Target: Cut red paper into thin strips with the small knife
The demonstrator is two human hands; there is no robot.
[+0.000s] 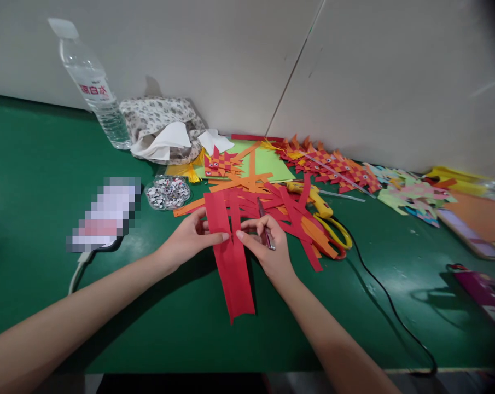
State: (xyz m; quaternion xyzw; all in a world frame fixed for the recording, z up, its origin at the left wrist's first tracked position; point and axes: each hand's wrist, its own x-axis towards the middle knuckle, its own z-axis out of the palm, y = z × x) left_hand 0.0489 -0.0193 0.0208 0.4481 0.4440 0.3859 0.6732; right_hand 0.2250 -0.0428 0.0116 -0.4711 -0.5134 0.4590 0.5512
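Observation:
A long sheet of red paper hangs between my hands above the table, split lengthwise from its far end to about the middle. My left hand pinches the wider left part, thumb on top near the split. My right hand pinches the narrower right strip, its thumb close to the split's end. Tucked in the right fingers is a slim dark pen-like tool; its exact kind is unclear. Beyond the hands lies a pile of red and orange paper strips.
A yellow glue gun and yellow-handled scissors lie right of the pile. Woven paper fish rest along the wall. Googly eyes, a phone, a tissue pouch and a water bottle stand left. A black cord crosses the right.

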